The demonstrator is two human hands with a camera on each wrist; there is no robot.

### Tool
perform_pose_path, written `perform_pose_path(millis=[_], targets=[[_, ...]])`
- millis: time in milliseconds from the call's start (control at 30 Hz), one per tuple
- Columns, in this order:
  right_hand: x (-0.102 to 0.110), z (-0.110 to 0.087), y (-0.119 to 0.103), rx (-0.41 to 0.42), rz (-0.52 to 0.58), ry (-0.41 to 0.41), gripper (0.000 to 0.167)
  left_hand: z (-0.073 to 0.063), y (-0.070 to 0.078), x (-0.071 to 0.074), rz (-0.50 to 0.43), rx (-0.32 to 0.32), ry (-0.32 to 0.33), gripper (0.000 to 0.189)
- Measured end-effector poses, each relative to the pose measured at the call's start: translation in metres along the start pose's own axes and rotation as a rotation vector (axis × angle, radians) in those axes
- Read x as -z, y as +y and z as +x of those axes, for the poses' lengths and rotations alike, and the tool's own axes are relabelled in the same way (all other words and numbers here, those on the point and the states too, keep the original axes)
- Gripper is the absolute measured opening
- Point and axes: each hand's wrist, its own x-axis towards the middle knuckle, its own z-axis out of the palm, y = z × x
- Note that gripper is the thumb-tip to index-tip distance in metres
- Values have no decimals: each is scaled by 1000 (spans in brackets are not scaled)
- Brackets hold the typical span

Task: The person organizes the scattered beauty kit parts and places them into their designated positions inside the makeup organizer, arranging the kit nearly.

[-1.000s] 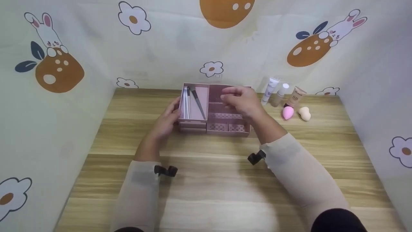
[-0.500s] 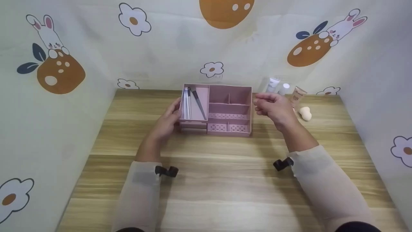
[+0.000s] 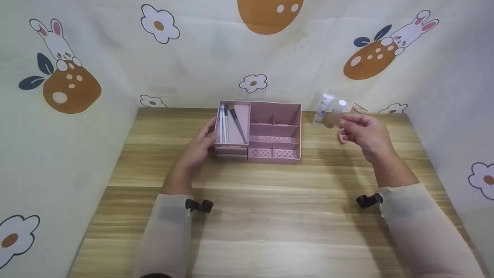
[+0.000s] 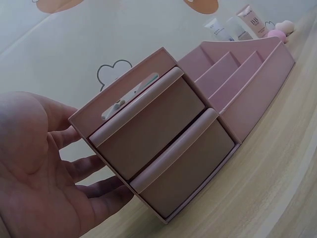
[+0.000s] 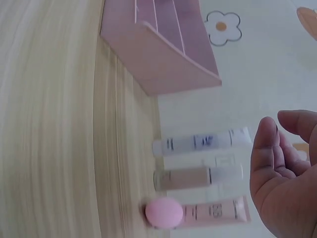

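Observation:
My left hand (image 3: 198, 148) rests on the left side of a pink desktop organizer (image 3: 274, 161), its fingertips touching the side wall in the left wrist view. Several white and dark makeup brushes (image 3: 236, 121) lie in the organizer's top left tray. Holding nothing, my right hand (image 3: 366, 135) hovers by the cosmetics on the right, its fingers loosely bent and the thumb apart from them in the right wrist view. Close to it are a white tube (image 3: 322, 109), a clear white-capped bottle (image 3: 339, 106), a BB cream tube (image 5: 215, 211) and a pink makeup sponge (image 5: 164, 213).
A beige makeup sponge (image 4: 285, 27) sits beside the pink one, hidden behind my right hand in the head view. Two drawers (image 4: 153, 129) are closed under the brush tray. Patterned cloth (image 3: 200, 58) hangs behind the wooden table (image 3: 254, 216).
My right hand has moved from over the organizer's right compartments to the cosmetics on the right. My left hand has stayed at the organizer's side.

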Motion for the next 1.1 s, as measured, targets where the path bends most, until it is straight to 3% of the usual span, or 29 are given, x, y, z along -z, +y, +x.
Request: perform_pose_path(millis=[300, 467, 567, 800, 1100], targets=[[45, 4, 0, -29, -90, 124, 19, -2, 1, 1, -63, -12, -7, 54], [67, 15, 7, -73, -66, 163, 31, -1, 0, 2, -64, 6, -1, 54], [77, 21, 13, -107, -117, 208, 36, -1, 0, 2, -60, 4, -3, 53], [98, 35, 27, -185, -154, 285, 27, -2, -1, 1, -29, 0, 5, 52], [112, 47, 44, -250, -303, 274, 70, -1, -2, 0, -41, -8, -7, 52]])
